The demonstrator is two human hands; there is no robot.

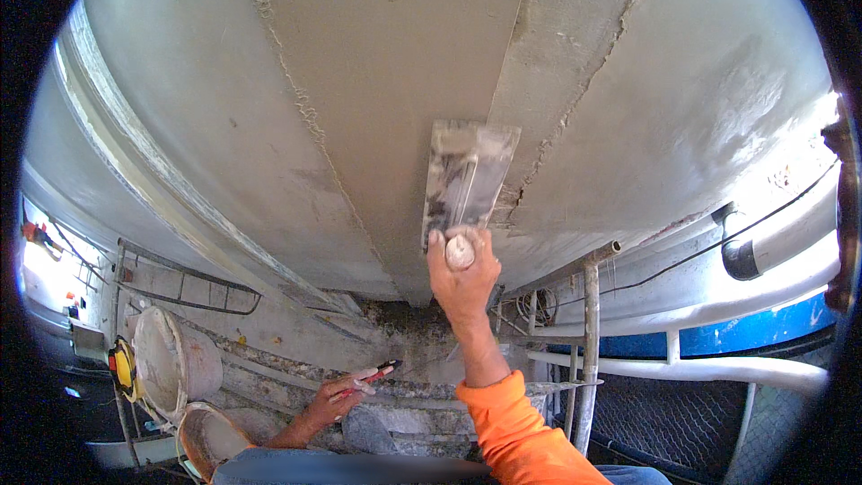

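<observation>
above the right hand (pixel 462 278) grip, trowel (pixel 467 181) blade on plaster.

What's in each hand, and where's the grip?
Right hand holds a trowel by its handle end, blade flat on the wall. Left hand grips a red tool at its near end.

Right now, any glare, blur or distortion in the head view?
Head view: blown-out glare at the right edge by the white pipe and far left; heavy fisheye bending at the rim; a blurred band along the bottom edge; trowel and right hand sharp.
</observation>
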